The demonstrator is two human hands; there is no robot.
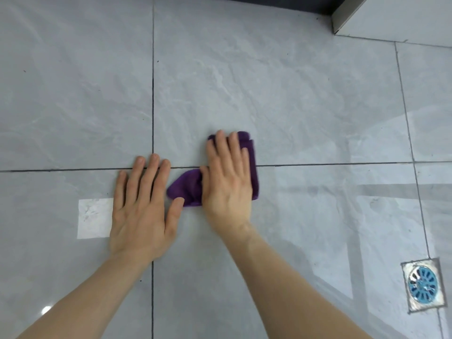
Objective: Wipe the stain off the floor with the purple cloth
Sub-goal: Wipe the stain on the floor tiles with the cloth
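A folded purple cloth (188, 187) lies on the grey tiled floor (293, 106), across a grout line near the middle of the view. My right hand (227, 177) presses flat on top of the cloth, fingers spread, covering most of it. My left hand (141, 206) rests flat on the bare tile just left of the cloth, its thumb touching the cloth's lower left edge. No stain is visible; the floor under the cloth is hidden.
A square metal floor drain (423, 285) with a blue grille sits at the lower right. A wall corner with a dark base (342, 18) stands at the top right. A bright rectangular light reflection (94, 218) shows on the tile left of my left hand.
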